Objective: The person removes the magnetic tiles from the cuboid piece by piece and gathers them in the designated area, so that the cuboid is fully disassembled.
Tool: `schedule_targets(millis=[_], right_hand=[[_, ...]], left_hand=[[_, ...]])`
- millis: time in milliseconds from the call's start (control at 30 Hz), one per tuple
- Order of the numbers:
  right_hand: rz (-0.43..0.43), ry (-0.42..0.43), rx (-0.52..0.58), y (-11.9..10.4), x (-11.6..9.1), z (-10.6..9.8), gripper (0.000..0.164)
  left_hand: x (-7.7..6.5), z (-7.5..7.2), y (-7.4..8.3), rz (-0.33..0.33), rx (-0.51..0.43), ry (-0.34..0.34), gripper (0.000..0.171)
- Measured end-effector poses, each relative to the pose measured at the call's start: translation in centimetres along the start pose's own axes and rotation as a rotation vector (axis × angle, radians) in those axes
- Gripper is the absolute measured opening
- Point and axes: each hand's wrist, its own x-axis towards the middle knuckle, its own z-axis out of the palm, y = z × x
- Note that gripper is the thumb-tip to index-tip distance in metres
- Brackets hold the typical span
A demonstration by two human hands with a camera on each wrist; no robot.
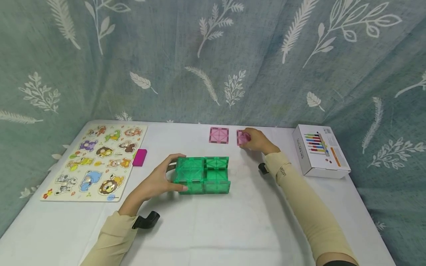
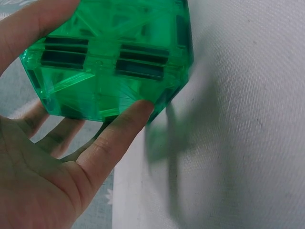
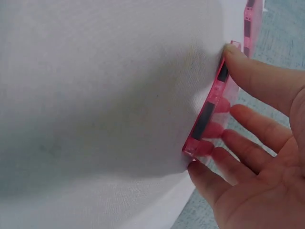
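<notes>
My left hand (image 1: pixel 159 181) grips the left end of a green box built from see-through magnetic tiles (image 1: pixel 189 170), thumb along the near side and fingers at the far side. The box's right half has an open top, with tiles upright at its front and back. In the left wrist view, dark magnets show along the edges of the green tiles (image 2: pixel 97 57). Farther back, my right hand (image 1: pixel 257 140) holds a pink square magnetic tile (image 3: pixel 209 114) between thumb and fingers at its edges. Left of it, a second pink magnetic tile (image 1: pixel 219 135) lies flat on the table.
An animal puzzle board (image 1: pixel 94 162) lies at the left, a magenta block (image 1: pixel 139 157) at its right edge. A white box with printed coloured pieces (image 1: pixel 321 151) stands at the right. Behind the white table (image 1: pixel 213 229) hangs a leaf-patterned curtain (image 1: pixel 166 55).
</notes>
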Motion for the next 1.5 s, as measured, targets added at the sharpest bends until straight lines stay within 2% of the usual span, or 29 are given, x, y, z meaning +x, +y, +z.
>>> schedule_targets(millis=[200, 600, 867, 1100, 1333, 1500], right_hand=[[0.011, 0.007, -0.012, -0.2, 0.1, 0.1, 0.067], [-0.033, -0.027, 0.009, 0.0, 0.2, 0.2, 0.065], [-0.139, 0.014, 0.099, -1.9, -1.2, -0.2, 0.052], [-0.271, -0.079, 0.112, -5.4, -3.4, 0.2, 0.052], [-0.336, -0.186, 0.130, -7.9, -5.5, 0.5, 0.053], [-0.393, -0.286, 0.099, -9.2, -6.6, 0.7, 0.055]], left_hand=[[0.0, 0.0, 0.1, -0.010, -0.015, -0.003, 0.097], [0.1, -0.2, 0.0, 0.002, -0.019, -0.004, 0.098], [0.2, -0.2, -0.1, 0.002, -0.013, -0.003, 0.098], [0.2, -0.1, -0.3, 0.008, -0.013, 0.003, 0.097], [0.2, 0.0, -0.3, 0.008, -0.008, 0.007, 0.096], [0.1, 0.1, -0.4, 0.020, -0.012, 0.007, 0.096]])
